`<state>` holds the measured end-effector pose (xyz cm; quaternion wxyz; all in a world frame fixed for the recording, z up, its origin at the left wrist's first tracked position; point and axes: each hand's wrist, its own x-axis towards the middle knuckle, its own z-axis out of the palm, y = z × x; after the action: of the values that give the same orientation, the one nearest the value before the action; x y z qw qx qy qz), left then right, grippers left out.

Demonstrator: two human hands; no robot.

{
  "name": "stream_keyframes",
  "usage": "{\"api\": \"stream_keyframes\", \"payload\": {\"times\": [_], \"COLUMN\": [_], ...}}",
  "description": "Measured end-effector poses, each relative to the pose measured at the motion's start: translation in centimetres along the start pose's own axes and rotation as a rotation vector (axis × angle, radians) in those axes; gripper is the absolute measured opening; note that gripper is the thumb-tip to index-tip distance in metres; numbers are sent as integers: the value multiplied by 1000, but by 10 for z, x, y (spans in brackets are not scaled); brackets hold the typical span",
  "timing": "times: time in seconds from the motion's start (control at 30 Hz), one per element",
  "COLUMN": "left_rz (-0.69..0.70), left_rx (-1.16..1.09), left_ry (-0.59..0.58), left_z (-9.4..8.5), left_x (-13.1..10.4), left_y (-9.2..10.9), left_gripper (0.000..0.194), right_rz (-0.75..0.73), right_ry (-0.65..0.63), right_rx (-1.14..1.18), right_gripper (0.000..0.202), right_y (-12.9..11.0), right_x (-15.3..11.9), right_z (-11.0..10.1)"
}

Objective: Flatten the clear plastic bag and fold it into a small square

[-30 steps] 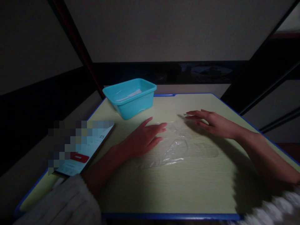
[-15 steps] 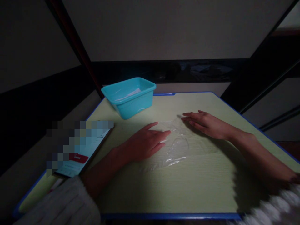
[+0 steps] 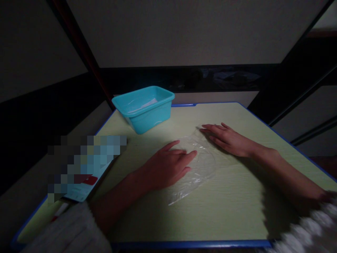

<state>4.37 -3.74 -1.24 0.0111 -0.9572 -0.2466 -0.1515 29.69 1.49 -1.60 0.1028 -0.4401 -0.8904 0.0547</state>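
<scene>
A thin, clear plastic sheet or bag (image 3: 204,163) lies crumpled on the pale table (image 3: 223,211). My left hand (image 3: 171,163) rests on its left part, palm down with the fingers apart. Over the upper right part of the plastic is my right hand (image 3: 228,138), its fingers stretched out and its fingertips near the plastic's far corner. Neither hand has anything gripped in it. Whether the right palm touches the table cannot be made out.
A turquoise basket (image 3: 151,116) with something whitish inside stands at the back left. At the left edge lies a tablet or phone (image 3: 79,191) with a lit screen, partly blurred out. A small white and red item (image 3: 60,211) is by my left sleeve.
My left hand has shifted slightly right and nearer to me, and the plastic under it has turned and creased. My right hand has moved a little to the left.
</scene>
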Motion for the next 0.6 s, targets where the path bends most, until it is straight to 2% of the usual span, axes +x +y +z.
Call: {"api": "stream_keyframes", "payload": {"times": [0.13,0.37,0.5,0.6], "left_rz": [-41,-148,-159,-120], "left_rx": [46,75,90,99], "left_ry": [23,-18,-21,11], "left_z": [-1,-1,-1,-3], "left_x": [-1,-3,-4,-5], "left_y": [-4,-12,-14,-14], "left_gripper": [32,29,28,27], "right_rz": [-2,-12,-18,3], "right_ry": [5,-8,-57,-106], "right_rx": [19,26,61,88], "right_gripper": [43,43,40,44], "right_y": [2,7,12,12], "right_x": [-2,-9,-14,-18], "right_z": [-9,-30,-35,-39]}}
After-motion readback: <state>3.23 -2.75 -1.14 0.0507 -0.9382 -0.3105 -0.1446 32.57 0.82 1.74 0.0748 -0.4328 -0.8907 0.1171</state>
